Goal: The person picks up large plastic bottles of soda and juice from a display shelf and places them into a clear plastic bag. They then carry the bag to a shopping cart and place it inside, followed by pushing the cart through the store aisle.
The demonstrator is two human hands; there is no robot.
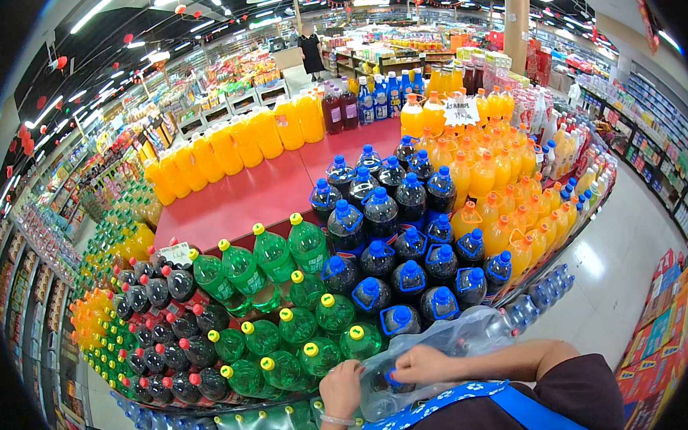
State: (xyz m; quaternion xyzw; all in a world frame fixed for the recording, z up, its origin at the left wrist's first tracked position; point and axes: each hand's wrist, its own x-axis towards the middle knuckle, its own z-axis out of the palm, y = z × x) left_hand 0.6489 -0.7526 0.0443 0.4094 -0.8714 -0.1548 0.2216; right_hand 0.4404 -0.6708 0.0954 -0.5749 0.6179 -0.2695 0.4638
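Close to my body, my left hand (341, 388), with a bracelet at the wrist, is closed on the left edge of a clear plastic wrap (446, 336). My right hand (411, 366) is a fist within the same wrap, beside the blue cap of a dark cola bottle (389, 380) that shows through the film. What exactly the right fingers grip is hidden. Just beyond my hands stand green soda bottles (360, 341) with yellow caps and dark cola bottles (400, 320) with blue caps and loop handles.
Orange drink bottles (483, 174) fill the display's right side; red-capped cola bottles (181, 358) stand left. Behind is a red tabletop (248, 200) edged by orange jugs (245, 141). Wrapped bottle packs (262, 427) lie on the floor. A person (310, 51) stands far back in an aisle.
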